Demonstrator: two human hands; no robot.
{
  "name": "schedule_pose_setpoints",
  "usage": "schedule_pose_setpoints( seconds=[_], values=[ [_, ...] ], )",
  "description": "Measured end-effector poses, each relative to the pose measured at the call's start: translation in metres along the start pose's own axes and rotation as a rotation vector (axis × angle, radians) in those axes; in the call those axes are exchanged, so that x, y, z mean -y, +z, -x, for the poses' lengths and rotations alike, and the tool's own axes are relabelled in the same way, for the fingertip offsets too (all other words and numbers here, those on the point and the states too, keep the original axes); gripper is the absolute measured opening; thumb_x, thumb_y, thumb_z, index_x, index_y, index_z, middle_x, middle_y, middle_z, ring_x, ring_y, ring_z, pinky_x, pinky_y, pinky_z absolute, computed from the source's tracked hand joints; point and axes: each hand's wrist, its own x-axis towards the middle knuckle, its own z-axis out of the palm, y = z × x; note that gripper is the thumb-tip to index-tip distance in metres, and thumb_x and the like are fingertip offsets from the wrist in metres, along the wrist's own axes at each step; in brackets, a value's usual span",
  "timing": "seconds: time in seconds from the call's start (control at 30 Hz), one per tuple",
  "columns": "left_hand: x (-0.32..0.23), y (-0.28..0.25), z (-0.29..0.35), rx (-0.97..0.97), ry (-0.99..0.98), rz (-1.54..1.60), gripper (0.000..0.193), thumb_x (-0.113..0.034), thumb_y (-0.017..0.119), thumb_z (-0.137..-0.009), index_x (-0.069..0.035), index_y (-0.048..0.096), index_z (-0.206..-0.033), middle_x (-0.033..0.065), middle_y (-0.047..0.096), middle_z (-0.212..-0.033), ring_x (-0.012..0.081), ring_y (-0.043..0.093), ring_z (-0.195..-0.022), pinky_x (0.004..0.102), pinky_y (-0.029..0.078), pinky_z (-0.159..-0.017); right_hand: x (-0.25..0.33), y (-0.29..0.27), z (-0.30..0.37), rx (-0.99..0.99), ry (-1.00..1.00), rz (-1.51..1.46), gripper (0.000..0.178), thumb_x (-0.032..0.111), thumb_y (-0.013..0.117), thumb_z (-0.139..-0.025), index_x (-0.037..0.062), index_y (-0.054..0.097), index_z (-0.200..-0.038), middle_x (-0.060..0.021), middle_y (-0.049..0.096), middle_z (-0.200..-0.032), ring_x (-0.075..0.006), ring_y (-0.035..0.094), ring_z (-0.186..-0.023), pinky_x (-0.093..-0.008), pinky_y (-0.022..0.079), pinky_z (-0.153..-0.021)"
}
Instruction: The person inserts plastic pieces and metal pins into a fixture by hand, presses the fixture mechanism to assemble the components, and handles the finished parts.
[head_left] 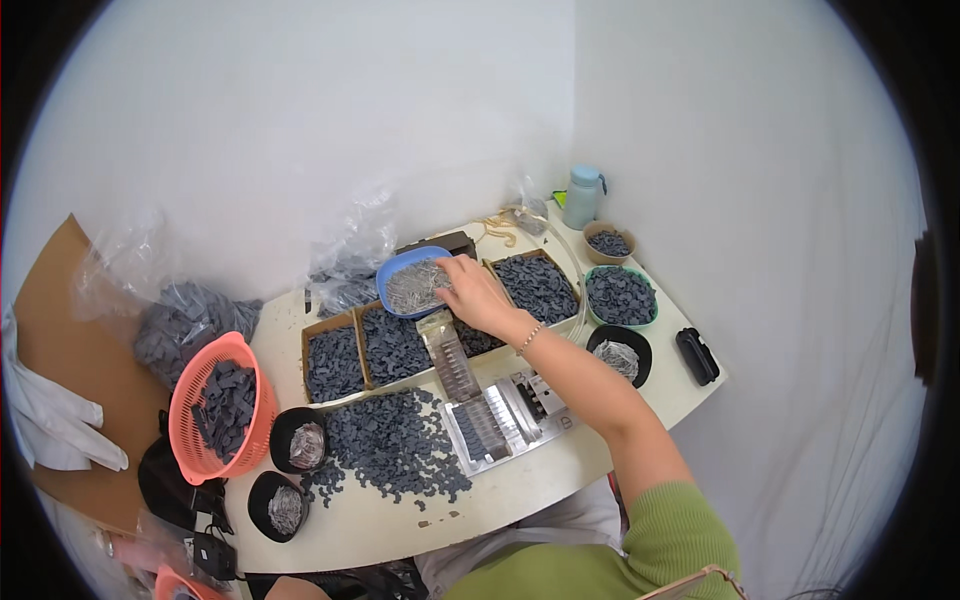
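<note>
My right hand (474, 290) reaches across the table to the right side of a blue tray (381, 283) heaped with thin silvery pins (415, 287). Its thumb and fingers are apart at the pins, and I see nothing held between them. Just below the hand, a long clear ridged strip (452, 365) slants down toward a metal fixture (525, 412) on the table. A second ridged row (484, 425) lies in that fixture. My left hand is out of sight; only a bit of bare skin shows at the lower edge.
Divided boxes (361, 350) of small dark grey parts stand behind a loose pile of them (385, 440). At left are a coral basket (264, 415) and two black bowls (283, 470) of pins. Bowls, a black case (697, 357) and a light-blue bottle (581, 200) line the right.
</note>
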Motion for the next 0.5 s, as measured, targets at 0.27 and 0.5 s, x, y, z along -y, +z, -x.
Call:
schedule_pose_setpoints(
  seconds=[0.27,0.5],
  values=[
    [0.001,-0.001,0.007,0.022,0.057,0.042,0.015,-0.013,0.067,-0.074,-0.006,0.058,-0.084,0.0053,0.056,-0.082,0.0216,0.054,-0.071,0.0366,0.043,-0.075,-0.003,0.007,0.032,0.473,0.277,-0.286,0.041,0.030,0.059,-0.088,0.0029,0.046,-0.115,-0.0175,0.064,-0.081,-0.0368,0.062,-0.077,-0.0464,0.048,-0.068],
    [0.011,-0.003,0.008,0.057,0.106,0.070,0.017,-0.012,0.069,-0.073,-0.006,0.059,-0.085,0.0052,0.057,-0.083,0.0217,0.055,-0.072,0.0370,0.043,-0.076,0.061,-0.058,0.058,0.103,-0.268,-0.178,0.029,0.019,0.066,-0.082,0.0091,0.057,-0.108,-0.0024,0.052,-0.077,-0.0180,0.048,-0.069,-0.0289,0.037,-0.059]
  ],
)
